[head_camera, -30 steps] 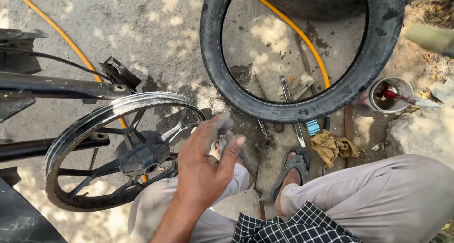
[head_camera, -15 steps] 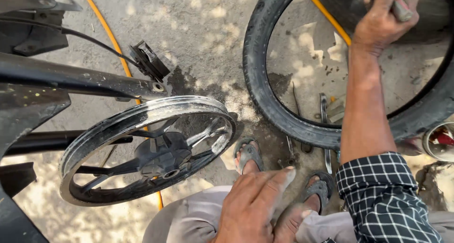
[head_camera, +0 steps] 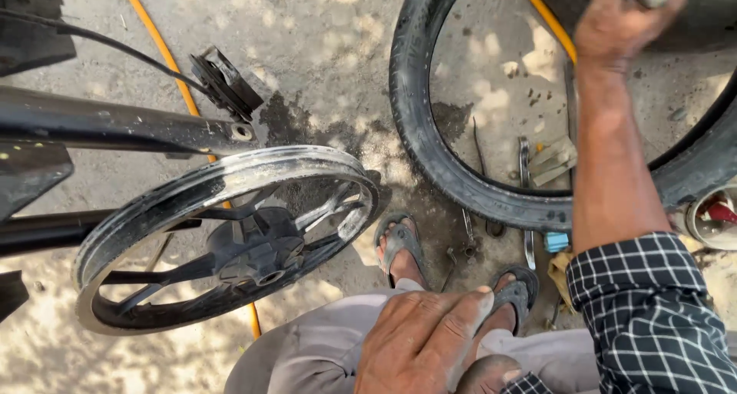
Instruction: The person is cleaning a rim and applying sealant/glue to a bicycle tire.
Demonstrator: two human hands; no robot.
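On gritty concrete, right hand (head_camera: 620,22) grips the rubber tyre (head_camera: 430,141); left hand (head_camera: 422,336) rests open.

Not much in the way of packaging can be seen here: no signs, no screens, no labels that can be made out. Only a small round tin (head_camera: 710,217) is caught at the right edge, just outside the black tyre (head_camera: 430,148), with a pale rim and something red inside it. A little light-blue box-like thing (head_camera: 556,242) is spotted on the ground beside the tyre's lower edge, too small to tell what it is
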